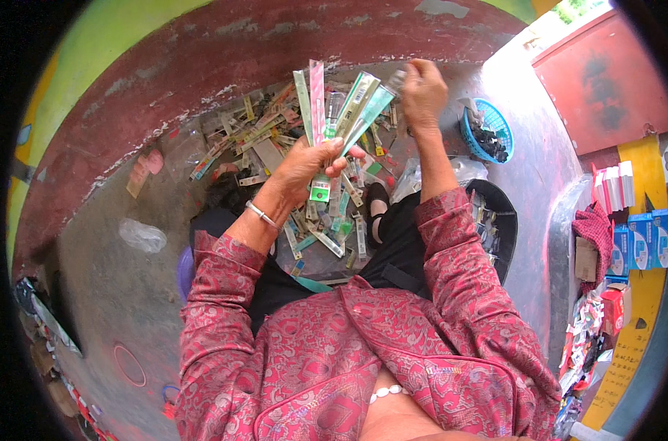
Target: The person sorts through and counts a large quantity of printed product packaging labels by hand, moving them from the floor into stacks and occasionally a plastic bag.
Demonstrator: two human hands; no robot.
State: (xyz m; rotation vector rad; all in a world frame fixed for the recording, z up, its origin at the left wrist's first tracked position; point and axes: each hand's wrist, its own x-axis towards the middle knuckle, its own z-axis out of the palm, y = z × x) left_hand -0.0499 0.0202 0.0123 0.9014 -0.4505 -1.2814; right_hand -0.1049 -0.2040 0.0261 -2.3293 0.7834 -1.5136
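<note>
My left hand [304, 167] is closed around a fan of long, narrow flat packets, with a pink packet [317, 95], a pale green one [302, 103] and a teal one [370, 117] sticking up. A green-and-white packet end [320, 189] hangs below the fingers. Off to the right, my right hand [424, 92] is raised with its fingers pinched. They grip a clear plastic piece [395, 79] at the upper tip of the teal packet; whether the two are joined I cannot tell.
Similar strips and packets lie in a loose pile [257, 136] around my feet. To the right stand a blue basket [508, 125] with black bits and a black tub [511, 228] of small items. A clear bag [143, 237] lies left; blue boxes [642, 241] line the far right.
</note>
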